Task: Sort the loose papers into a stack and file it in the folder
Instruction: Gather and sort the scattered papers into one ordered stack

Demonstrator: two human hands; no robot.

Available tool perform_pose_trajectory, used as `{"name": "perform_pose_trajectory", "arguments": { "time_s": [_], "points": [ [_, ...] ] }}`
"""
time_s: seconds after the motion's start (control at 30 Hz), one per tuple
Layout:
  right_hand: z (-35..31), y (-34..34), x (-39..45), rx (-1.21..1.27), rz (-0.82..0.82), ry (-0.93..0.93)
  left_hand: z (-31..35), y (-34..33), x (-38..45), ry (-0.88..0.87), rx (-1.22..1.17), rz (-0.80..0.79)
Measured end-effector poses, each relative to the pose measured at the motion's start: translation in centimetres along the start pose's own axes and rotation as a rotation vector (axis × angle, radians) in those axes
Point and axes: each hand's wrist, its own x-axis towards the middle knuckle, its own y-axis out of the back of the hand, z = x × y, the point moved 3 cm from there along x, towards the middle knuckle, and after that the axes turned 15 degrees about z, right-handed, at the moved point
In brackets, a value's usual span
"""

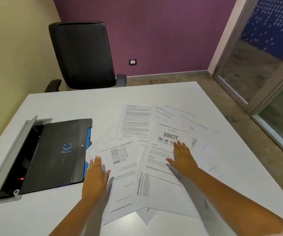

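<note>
Several loose printed papers [135, 126] lie scattered and overlapping across the middle of the white table [231, 176]. On top of them is a sheet headed "SWOT" [159, 150]. My right hand [182, 157] lies flat on that sheet with its fingers straight. My left hand [95, 178] is stretched out flat at the left edge of the spread, over a sheet printed with a small photo [120, 160]. To the left lies a closed black folder [59, 154] with a blue smile logo and a snap button. Blue tabs show at its right edge.
The folder partly covers a grey cable box [9, 157] set in the table with its lid raised. A black office chair [82, 55] stands behind the far edge. A glass door [265, 65] is at the right.
</note>
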Motion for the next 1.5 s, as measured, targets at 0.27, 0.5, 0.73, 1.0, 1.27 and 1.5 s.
{"name": "perform_pose_trajectory", "arguments": {
  "time_s": [0.27,0.5,0.73,1.0,1.27,1.5],
  "points": [
    [-0.3,-2.6,-3.8,0.107,-0.233,-0.053,-2.0,-2.9,-3.3,-0.070,0.226,-0.235],
    [-0.2,-3.5,-3.8,0.053,-0.239,-0.027,-3.2,-4.0,-4.1,-0.100,0.442,-0.385],
    [0.2,-4.3,-3.9,0.091,-0.190,-0.052,-3.0,-4.0,-3.9,-0.100,0.486,-0.384],
    [0.2,-4.9,-4.1,0.070,-0.171,-0.089,-3.1,-4.0,-4.1,-0.083,0.477,-0.387],
    [0.2,-4.8,-4.2,0.064,-0.173,-0.093,-1.4,-3.4,-3.6,-0.049,0.343,-0.265],
    [-0.1,-4.5,-4.2,0.062,-0.177,-0.087,2.4,-3.7,-3.8,0.100,-0.063,-0.284]
  ]
}}
